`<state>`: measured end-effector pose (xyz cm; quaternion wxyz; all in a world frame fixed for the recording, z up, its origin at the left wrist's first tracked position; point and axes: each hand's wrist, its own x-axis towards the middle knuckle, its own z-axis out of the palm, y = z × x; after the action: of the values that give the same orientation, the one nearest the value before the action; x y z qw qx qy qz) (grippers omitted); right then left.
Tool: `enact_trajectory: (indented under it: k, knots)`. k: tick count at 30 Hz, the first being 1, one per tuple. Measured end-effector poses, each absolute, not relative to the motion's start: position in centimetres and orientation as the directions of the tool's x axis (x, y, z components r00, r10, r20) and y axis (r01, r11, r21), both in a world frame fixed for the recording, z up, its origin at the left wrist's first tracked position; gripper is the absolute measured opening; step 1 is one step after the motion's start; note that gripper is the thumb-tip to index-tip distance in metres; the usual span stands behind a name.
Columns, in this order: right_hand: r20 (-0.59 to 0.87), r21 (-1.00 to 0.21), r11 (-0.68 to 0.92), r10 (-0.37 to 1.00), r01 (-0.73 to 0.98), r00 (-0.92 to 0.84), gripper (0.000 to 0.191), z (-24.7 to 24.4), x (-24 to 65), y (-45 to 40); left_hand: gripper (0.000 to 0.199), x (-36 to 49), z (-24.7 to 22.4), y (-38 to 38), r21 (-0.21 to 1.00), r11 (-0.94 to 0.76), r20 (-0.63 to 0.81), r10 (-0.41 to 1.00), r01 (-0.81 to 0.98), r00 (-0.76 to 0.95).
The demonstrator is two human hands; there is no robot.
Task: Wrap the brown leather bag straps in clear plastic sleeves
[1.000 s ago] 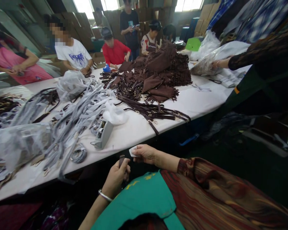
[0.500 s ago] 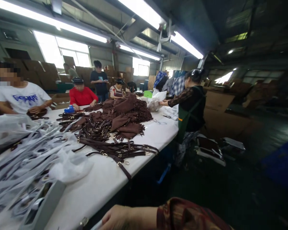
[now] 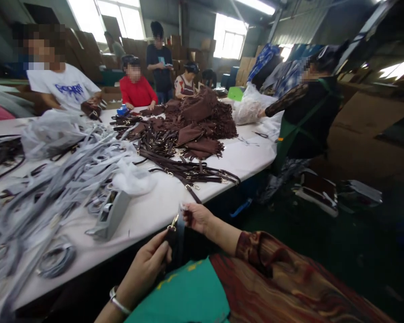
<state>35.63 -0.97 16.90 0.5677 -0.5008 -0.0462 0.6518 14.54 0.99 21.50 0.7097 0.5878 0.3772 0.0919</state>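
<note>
My left hand point(image 3: 151, 258), with a silver bangle at the wrist, is closed around the end of a dark brown strap point(image 3: 170, 234). A gold snap hook point(image 3: 174, 221) sticks up from that end. Just beyond it, my right hand point(image 3: 197, 217) pinches a thin pale strip point(image 3: 181, 224) that seems to hang down beside the strap. Both hands are in front of the table edge. Ahead of them lies a bunch of dark brown straps point(image 3: 202, 172) with gold buckles. To the left, many straps in greyish wrapping point(image 3: 63, 179) are heaped.
A grey tape dispenser point(image 3: 116, 217) stands near the table's point(image 3: 148, 204) front edge, with a coiled wrapped strap point(image 3: 57, 258) left of it. Brown fringed bags point(image 3: 202, 116) are piled mid-table. Several co-workers surround the table; one in a green apron point(image 3: 289, 121) handles plastic bags point(image 3: 252, 107).
The view has tilted down and turned left. My left hand with the strap and hook has come into sight, and my right hand now shows beside it.
</note>
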Motion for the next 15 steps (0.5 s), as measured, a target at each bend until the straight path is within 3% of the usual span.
enact_trajectory:
  k: [7,15]
  knots:
    - [-0.594,-0.642,-0.308,0.779,-0.702,0.200,0.029,17.0,34.7,-0.8,0.062,14.3,21.7,0.9,0.928,0.238,-0.372,0.567,0.286,0.734]
    - [-0.565,-0.718,-0.247,0.753,-0.650,0.337,0.041,16.9,34.0,-0.5,0.049,13.9,20.0,1.4,0.922,-0.140,-0.192,0.643,0.360,0.741]
